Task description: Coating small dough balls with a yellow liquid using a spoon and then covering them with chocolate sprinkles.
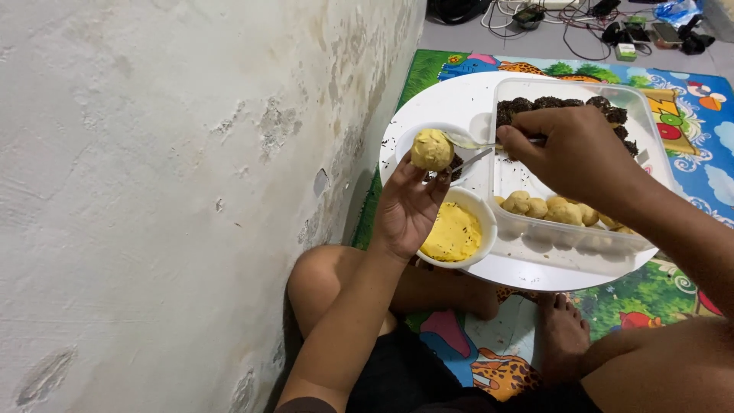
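Observation:
My left hand (407, 205) holds up a yellow dough ball (432, 149) on its fingertips above a round white tray (447, 99). My right hand (569, 149) grips a metal spoon (466, 141) whose bowl points at the ball. Just below the ball sits a white bowl of yellow cream (457, 231). A second bowl with dark crumbs lies behind the ball, mostly hidden. A clear plastic box (566, 237) on the tray holds dark-coated balls (562, 103) at the far end and plain yellow balls (547, 208) at the near end.
A rough white wall (176, 176) stands close on the left. Under the tray lies a colourful cartoon play mat (688, 145). Cables and chargers (612, 23) lie on the grey floor beyond. My bare legs and a foot (562, 336) are folded below the tray.

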